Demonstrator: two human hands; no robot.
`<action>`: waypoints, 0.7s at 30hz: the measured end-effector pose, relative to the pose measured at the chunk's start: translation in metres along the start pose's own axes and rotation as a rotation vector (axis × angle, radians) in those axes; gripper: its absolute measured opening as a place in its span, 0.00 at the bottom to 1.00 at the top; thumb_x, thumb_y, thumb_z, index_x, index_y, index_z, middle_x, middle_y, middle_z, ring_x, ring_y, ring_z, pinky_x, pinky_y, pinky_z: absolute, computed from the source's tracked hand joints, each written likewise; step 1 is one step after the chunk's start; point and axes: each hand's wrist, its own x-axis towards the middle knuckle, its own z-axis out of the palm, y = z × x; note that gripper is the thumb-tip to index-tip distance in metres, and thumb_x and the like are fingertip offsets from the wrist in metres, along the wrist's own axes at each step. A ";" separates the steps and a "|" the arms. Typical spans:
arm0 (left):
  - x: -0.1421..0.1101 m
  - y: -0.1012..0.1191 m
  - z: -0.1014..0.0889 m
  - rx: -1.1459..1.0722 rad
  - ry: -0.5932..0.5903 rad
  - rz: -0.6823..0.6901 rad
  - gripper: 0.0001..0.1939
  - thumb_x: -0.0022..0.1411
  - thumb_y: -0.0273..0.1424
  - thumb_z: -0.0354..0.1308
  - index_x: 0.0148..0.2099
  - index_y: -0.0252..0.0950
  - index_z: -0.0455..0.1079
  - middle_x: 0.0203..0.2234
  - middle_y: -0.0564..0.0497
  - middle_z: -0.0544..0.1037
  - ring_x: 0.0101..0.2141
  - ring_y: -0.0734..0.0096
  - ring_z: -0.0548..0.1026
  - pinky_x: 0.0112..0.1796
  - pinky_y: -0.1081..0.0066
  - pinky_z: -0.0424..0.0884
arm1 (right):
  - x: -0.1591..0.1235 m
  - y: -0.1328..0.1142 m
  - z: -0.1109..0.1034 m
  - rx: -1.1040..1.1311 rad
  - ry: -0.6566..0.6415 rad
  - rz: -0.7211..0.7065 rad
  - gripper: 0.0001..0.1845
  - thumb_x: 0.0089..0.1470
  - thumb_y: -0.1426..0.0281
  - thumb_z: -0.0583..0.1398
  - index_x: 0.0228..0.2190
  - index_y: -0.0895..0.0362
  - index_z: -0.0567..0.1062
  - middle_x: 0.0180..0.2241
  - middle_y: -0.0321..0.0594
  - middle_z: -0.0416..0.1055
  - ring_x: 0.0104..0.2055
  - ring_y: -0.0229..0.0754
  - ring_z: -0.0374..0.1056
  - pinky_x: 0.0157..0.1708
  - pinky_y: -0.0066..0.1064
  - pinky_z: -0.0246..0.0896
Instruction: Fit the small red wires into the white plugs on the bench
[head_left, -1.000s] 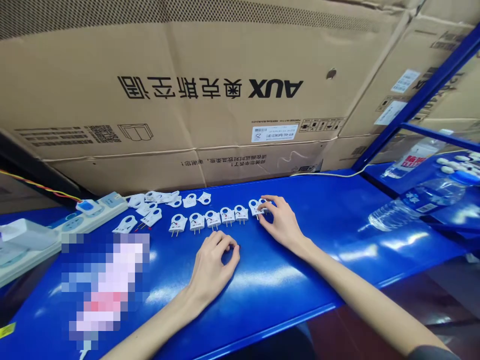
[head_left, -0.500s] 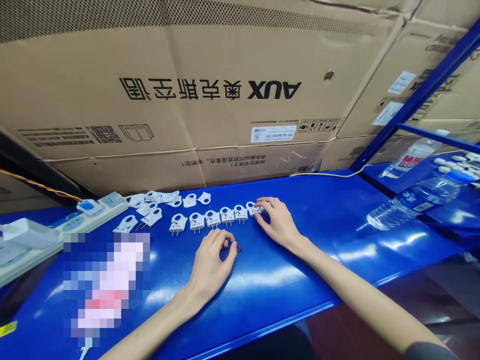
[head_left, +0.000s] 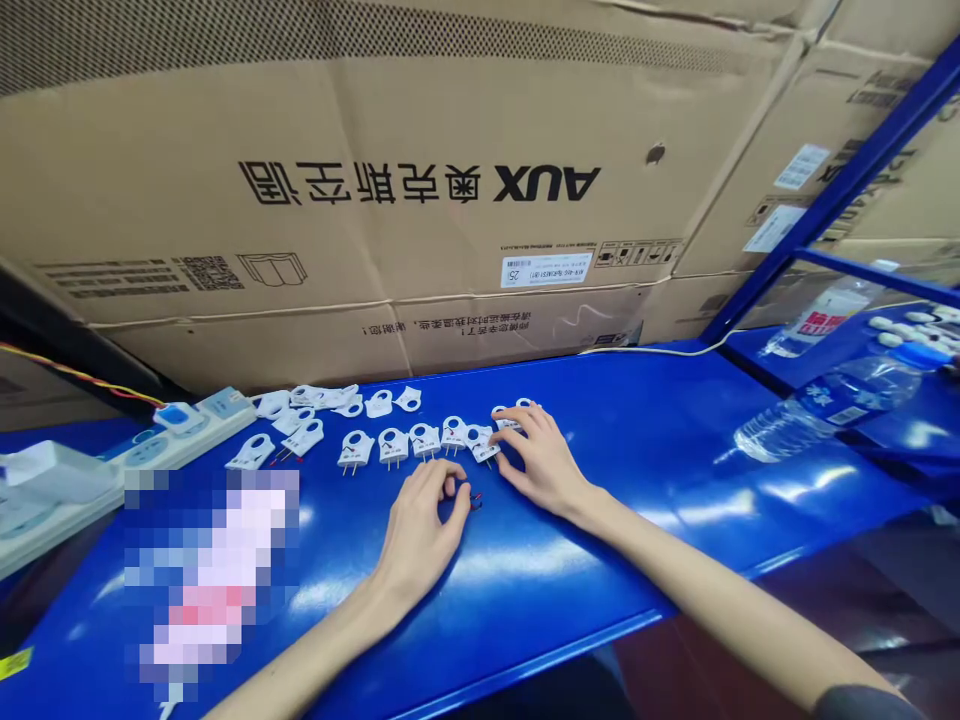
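Observation:
Several flat white two-pin plugs with ring-shaped tops stand in a row on the blue table (head_left: 675,420). My right hand (head_left: 544,460) is at the row's right end, thumb and fingers closed at the edge of a tilted white plug (head_left: 480,443). Two more ring tops show behind these fingers, partly hidden. My left hand (head_left: 424,520) rests in front of the row, fingers curled and thumb bent in. A small dark piece with red tips (head_left: 476,500) sticks out beside that thumb; the rest of it is hidden.
More white ring-topped pieces (head_left: 322,396) lie in a pile at the back left. A power strip (head_left: 142,450) runs along the left edge, near a pixelated patch. Cardboard boxes (head_left: 420,110) form the back wall. Water bottles (head_left: 832,400) lie at the right by a blue frame.
My right hand has moved slightly left and toward me. The plug at its fingers has tilted and come away from the line of the row. My left hand has barely moved.

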 end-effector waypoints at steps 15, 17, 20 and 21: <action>0.001 0.001 0.000 -0.088 0.035 -0.010 0.08 0.69 0.35 0.51 0.40 0.40 0.70 0.26 0.55 0.70 0.29 0.69 0.69 0.35 0.67 0.67 | 0.001 -0.017 -0.016 0.080 0.088 -0.224 0.12 0.58 0.76 0.60 0.41 0.51 0.77 0.51 0.42 0.76 0.53 0.49 0.70 0.51 0.45 0.69; 0.001 0.001 0.000 -0.088 0.032 -0.014 0.08 0.69 0.35 0.52 0.39 0.40 0.70 0.26 0.55 0.70 0.29 0.69 0.69 0.35 0.67 0.67 | 0.001 -0.015 -0.015 0.070 0.086 -0.218 0.11 0.58 0.76 0.60 0.41 0.51 0.77 0.50 0.43 0.76 0.54 0.49 0.70 0.51 0.45 0.69; 0.000 0.003 -0.001 -0.091 0.025 -0.024 0.08 0.70 0.36 0.52 0.40 0.40 0.70 0.25 0.55 0.71 0.29 0.69 0.69 0.36 0.67 0.66 | 0.001 -0.014 -0.016 0.059 0.096 -0.233 0.11 0.58 0.76 0.60 0.41 0.52 0.77 0.50 0.43 0.77 0.53 0.49 0.70 0.51 0.44 0.69; 0.000 0.003 -0.001 -0.093 0.025 -0.029 0.08 0.70 0.36 0.52 0.39 0.40 0.70 0.26 0.55 0.71 0.29 0.69 0.69 0.36 0.67 0.66 | 0.001 -0.014 -0.016 0.057 0.097 -0.241 0.10 0.58 0.76 0.60 0.41 0.52 0.77 0.50 0.43 0.77 0.53 0.49 0.70 0.51 0.44 0.69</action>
